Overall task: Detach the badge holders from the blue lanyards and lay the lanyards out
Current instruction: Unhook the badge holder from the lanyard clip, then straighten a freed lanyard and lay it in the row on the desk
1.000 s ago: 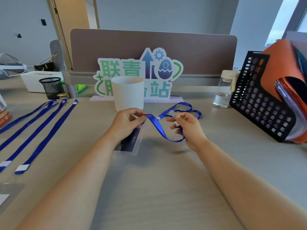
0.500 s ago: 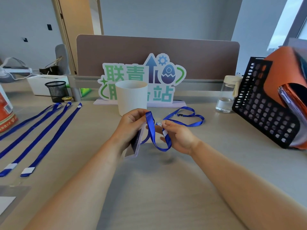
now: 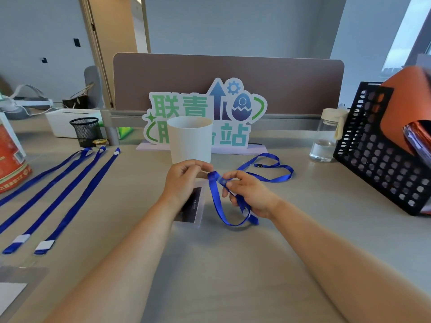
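Observation:
My left hand (image 3: 184,180) pinches the top of a clear badge holder (image 3: 192,206) with a dark card inside, which hangs toward the desk. My right hand (image 3: 247,194) pinches the blue lanyard (image 3: 272,177) at its strap end, right beside the holder's top. The strap loops down below my right hand and trails off to the right across the desk. Three blue lanyards (image 3: 67,194) lie stretched out side by side on the left. A clear badge holder (image 3: 16,280) lies at the near left edge.
A white cup (image 3: 190,141) stands just behind my hands, before a green and blue sign (image 3: 205,115). A water bottle (image 3: 326,136) and black file rack (image 3: 382,148) stand right. A mesh pen cup (image 3: 85,131) and red container (image 3: 10,157) stand left.
Both hands have drawn closer together at the holder's top. The badge holder has turned from edge-on to hanging flatter toward the desk, and the lanyard loop has dropped lower.

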### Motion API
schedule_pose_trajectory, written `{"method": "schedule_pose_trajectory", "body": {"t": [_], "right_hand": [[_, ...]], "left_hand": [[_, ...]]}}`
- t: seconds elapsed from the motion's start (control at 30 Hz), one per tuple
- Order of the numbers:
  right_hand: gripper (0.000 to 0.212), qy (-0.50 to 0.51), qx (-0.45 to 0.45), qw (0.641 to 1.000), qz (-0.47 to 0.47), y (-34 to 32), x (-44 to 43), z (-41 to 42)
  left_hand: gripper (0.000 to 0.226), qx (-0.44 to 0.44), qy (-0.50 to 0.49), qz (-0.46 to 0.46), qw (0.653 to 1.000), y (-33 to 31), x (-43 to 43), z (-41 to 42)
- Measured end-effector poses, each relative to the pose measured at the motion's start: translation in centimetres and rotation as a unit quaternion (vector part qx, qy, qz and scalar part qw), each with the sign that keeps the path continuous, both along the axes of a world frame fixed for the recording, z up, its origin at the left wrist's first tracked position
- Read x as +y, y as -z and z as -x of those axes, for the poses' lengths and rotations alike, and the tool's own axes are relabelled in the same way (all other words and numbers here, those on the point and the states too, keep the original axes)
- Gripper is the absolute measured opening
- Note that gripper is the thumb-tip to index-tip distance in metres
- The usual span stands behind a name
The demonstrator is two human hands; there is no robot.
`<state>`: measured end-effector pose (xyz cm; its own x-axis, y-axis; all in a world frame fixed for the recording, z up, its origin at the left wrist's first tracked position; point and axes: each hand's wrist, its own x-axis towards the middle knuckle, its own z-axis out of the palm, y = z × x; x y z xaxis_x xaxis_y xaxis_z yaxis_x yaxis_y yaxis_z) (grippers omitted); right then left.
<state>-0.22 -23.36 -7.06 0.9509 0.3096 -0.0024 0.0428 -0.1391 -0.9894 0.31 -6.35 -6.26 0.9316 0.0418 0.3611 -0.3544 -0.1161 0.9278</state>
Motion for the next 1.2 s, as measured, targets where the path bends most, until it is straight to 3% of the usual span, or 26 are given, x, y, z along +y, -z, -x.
{"method": "schedule_pose_trajectory", "body": {"t": [0.17, 0.23, 0.37, 0.57, 0.8, 0.97, 1.2], "right_hand": [[0.01, 0.028, -0.069, 0.995, 0.067, -1.9, 0.2, -3.4], [0.009, 0.032, -0.108, 0.99, 0.085, -3.1, 0.8, -4.8], [0.012, 0.079, -0.212, 0.971, 0.078, -5.6, 2.4, -8.3], [0.018, 0.187, -0.311, 0.932, 0.018, -9.1, 5.5, -13.3], [0.003, 0.248, -0.341, 0.905, 0.063, -12.0, 9.3, -17.8], [0.013, 0.254, -0.318, 0.905, 0.124, -11.5, 10.4, -20.0], [0.023, 0.258, -0.334, 0.877, 0.23, -10.1, 9.9, -20.6]], "left_hand": [[0.032, -0.055, -0.128, -0.104, 0.985, -0.6, 0.8, -2.9], [0.041, -0.07, -0.182, -0.13, 0.972, -1.3, 1.6, -4.6], [0.049, -0.072, -0.265, -0.15, 0.95, -1.6, 3.5, -7.9], [0.055, -0.051, -0.303, -0.132, 0.942, -1.0, 5.9, -10.9], [0.056, -0.017, -0.35, -0.106, 0.931, -1.5, 7.5, -11.4], [0.054, -0.017, -0.348, -0.08, 0.934, -1.4, 8.4, -11.9], [0.046, -0.008, -0.344, -0.079, 0.936, -1.0, 8.4, -12.1]]}}
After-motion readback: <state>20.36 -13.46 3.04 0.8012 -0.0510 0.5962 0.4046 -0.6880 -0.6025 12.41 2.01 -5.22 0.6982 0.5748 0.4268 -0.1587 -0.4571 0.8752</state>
